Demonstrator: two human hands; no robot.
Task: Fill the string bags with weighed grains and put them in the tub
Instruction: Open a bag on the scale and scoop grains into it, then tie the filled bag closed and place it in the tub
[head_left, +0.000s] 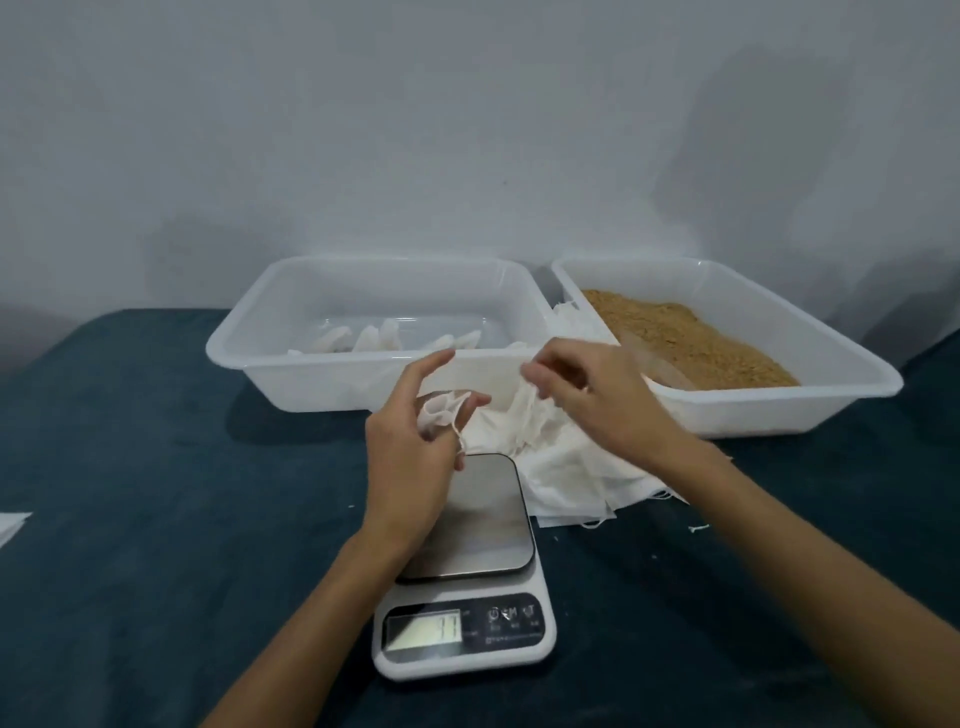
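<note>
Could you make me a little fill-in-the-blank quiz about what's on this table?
1. The brown grains lie in the tub on the ____.
2. The left hand holds a small white ____.
3. The kitchen scale has ____ resting on its platform.
4. The pile of empty bags lies beside the scale on its ____ side.

Missing words: right; bag; nothing; right

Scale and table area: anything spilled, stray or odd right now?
No grain spill shows. The white digital scale shows a blurred nonzero reading though its steel platform looks bare. A loose white string scrap lies on the dark blue cloth.
</note>
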